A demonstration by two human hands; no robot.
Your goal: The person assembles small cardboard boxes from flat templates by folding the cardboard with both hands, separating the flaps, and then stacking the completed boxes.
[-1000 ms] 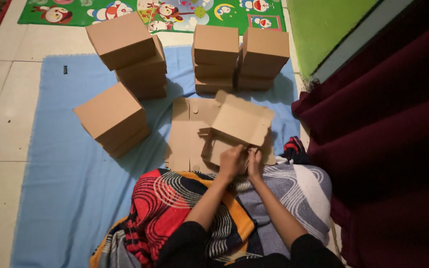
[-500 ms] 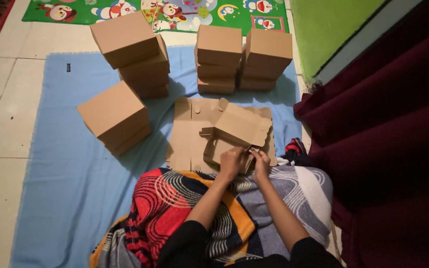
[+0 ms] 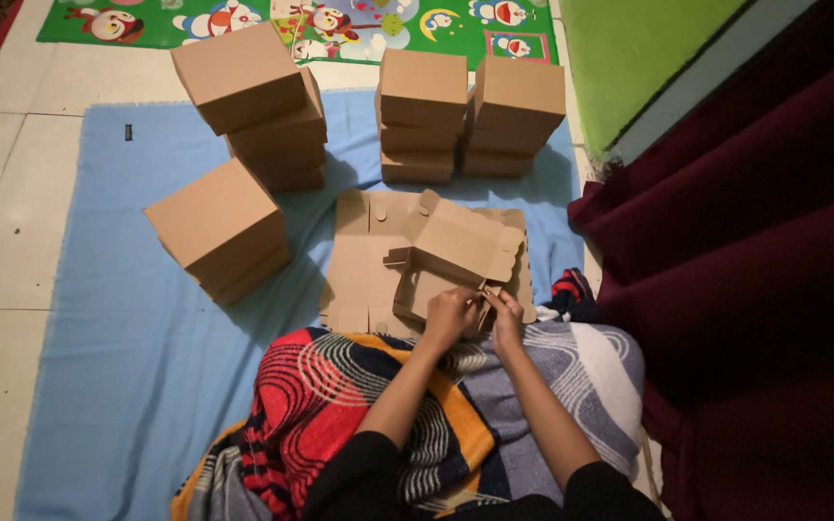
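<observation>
A half-folded brown cardboard box [image 3: 456, 253] stands in front of my knees, its lid flap tilted up and away from me. My left hand [image 3: 449, 315] pinches the near wall of this box. My right hand [image 3: 506, 315] grips a small corner flap beside it, and the two hands almost touch. Under the box lies a stack of flat unfolded cardboard blanks [image 3: 364, 253] on the blue mat [image 3: 137, 338].
Finished brown boxes stand in stacks: one at the left [image 3: 219, 227], a taller one behind it [image 3: 258, 101], and two at the back [image 3: 422, 111] [image 3: 516, 111]. A dark red curtain [image 3: 755, 270] fills the right side. A colourful cartoon rug [image 3: 301, 19] lies beyond the mat.
The box lid has swung up and back, showing the inside walls. Both hands have stayed at the near edge, shifting onto the corner flap.
</observation>
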